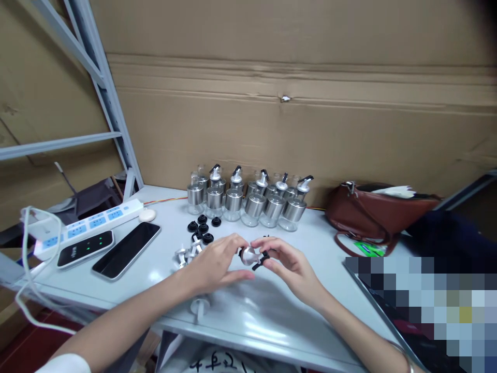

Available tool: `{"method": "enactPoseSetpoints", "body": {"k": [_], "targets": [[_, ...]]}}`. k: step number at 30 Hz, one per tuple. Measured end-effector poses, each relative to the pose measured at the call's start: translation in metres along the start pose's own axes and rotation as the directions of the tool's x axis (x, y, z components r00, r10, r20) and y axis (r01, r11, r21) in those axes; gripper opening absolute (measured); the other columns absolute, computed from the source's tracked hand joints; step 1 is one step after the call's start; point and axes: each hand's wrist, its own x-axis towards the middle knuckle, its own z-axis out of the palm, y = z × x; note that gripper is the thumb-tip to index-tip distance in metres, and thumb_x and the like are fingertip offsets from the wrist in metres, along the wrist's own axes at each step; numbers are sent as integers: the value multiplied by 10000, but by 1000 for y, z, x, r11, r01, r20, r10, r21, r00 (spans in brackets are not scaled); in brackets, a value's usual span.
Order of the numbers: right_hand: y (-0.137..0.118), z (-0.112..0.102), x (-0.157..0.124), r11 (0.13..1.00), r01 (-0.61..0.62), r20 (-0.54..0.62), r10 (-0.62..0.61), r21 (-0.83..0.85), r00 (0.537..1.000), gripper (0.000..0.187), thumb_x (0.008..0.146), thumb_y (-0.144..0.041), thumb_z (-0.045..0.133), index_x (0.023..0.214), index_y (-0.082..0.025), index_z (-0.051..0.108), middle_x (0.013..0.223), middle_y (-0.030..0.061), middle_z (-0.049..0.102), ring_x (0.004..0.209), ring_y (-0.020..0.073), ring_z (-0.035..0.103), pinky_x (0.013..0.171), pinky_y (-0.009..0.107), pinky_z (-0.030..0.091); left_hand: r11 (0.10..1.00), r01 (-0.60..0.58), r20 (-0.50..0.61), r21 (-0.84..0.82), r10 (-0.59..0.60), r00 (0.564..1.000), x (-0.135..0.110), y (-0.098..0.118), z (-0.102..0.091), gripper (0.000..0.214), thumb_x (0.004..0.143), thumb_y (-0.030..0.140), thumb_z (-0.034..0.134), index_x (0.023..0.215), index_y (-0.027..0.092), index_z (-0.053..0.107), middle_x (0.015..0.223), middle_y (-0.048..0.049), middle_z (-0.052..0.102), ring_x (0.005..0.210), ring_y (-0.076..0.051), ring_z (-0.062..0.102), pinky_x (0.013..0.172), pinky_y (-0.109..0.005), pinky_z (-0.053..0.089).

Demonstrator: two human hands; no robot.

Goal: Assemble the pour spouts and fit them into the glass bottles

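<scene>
Pourer cap [248, 255] sideways, spout [262, 260] toward right hand [289, 264]

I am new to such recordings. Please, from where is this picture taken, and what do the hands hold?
It is one picture from a camera worn on a person's head, looking down at their own bare hands. The left hand and the right hand together hold a small silver metal cap with a black spout. On the pale grey table stand glass bottles with silver metal collars; small black round rings, a white power strip and two black phones lie nearby.
</scene>
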Motion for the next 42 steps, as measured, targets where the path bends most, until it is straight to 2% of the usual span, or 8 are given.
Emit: {"method": "enactPoseSetpoints", "body": {"k": [6, 10, 13, 20, 24, 27, 32, 42], "targets": [[6, -2, 0, 990, 1, -219, 30, 142, 975, 164, 882, -414, 542, 920, -260, 503, 1343, 81, 546, 1190, 221, 548, 952, 409, 474, 914, 369, -444, -168, -405, 800, 25, -60, -46, 524, 812, 330, 574, 1221, 198, 275, 1297, -144, 407, 1233, -235, 430, 1007, -402, 387], [9, -4, 4, 978, 27, -343, 47, 208, 938, 186, 892, -433, 511, 970, -272, 458, 1314, 86, 560, 1078, 207, 597, 851, 408, 544, 746, 618, -427, -247, -657, 622, 41, -137, -69, 889, 632, 256, 742, 1298, 134, 165, 1404, -241, 286, 1365, -298, 281, 1087, -403, 290], [9, -5, 5, 977, 43, -403, 46, 211, 914, 207, 895, -419, 510, 1040, -290, 439, 1171, 74, 641, 894, 181, 631, 730, 365, 575, 710, 670, -382, -219, -694, 610, 42, -172, -66, 810, 604, 262, 770, 1235, 103, 288, 1322, -230, 416, 1289, -326, 389, 1054, -411, 328], [9, -7, 5, 975, 184, -508, -97, 122, 856, 133, 886, -360, 544, 970, -261, 573, 1148, 65, 605, 899, 182, 631, 640, 301, 561, 722, 678, -544, -137, -627, 558, 29, -167, -65, 490, 703, 387, 686, 1026, 134, 418, 1094, -132, 516, 1100, -314, 498, 959, -455, 386], [8, -4, 5, 975, 223, -526, -193, -6, 829, 390, 817, -258, 650, 1178, -325, 519, 1179, 52, 585, 829, 163, 660, 613, 280, 561, 887, 456, -828, -70, -306, 470, 29, -132, -78, 528, 740, 493, 634, 1063, 163, 377, 1102, -111, 489, 1065, -271, 494, 959, -424, 374], [9, -1, 4, 955, 291, -479, -284, -61, 831, 354, 870, -246, 580, 1206, -339, 522, 1112, 46, 623, 761, 150, 661, 565, 281, 561, 964, 171, -764, -204, -266, 588, 34, -92, -70, 590, 726, 579, 637, 1079, 196, 359, 1029, -62, 519, 933, -207, 536, 844, -343, 429], [16, -2, -2, 901, 371, -355, -431, -227, 830, 140, 889, -267, 557, 976, -245, 666, 948, 61, 692, 669, 154, 654, 472, 263, 511, 785, 197, -68, -587, -290, 955, 32, -25, -37, 557, 701, 498, 722, 1071, 197, 435, 1016, -54, 570, 905, -193, 571, 776, -301, 446], [7, 2, 0, 869, 449, -302, -494, -209, 815, 333, 872, -88, 545, 1144, -278, 561, 1227, 77, 613, 1073, 206, 631, 712, 298, 583, 687, 406, 435, -603, -144, 889, 17, -10, -12, 573, 609, 292, 812, 1035, 190, 443, 1083, -60, 553, 1021, -226, 554, 884, -373, 438]]}}
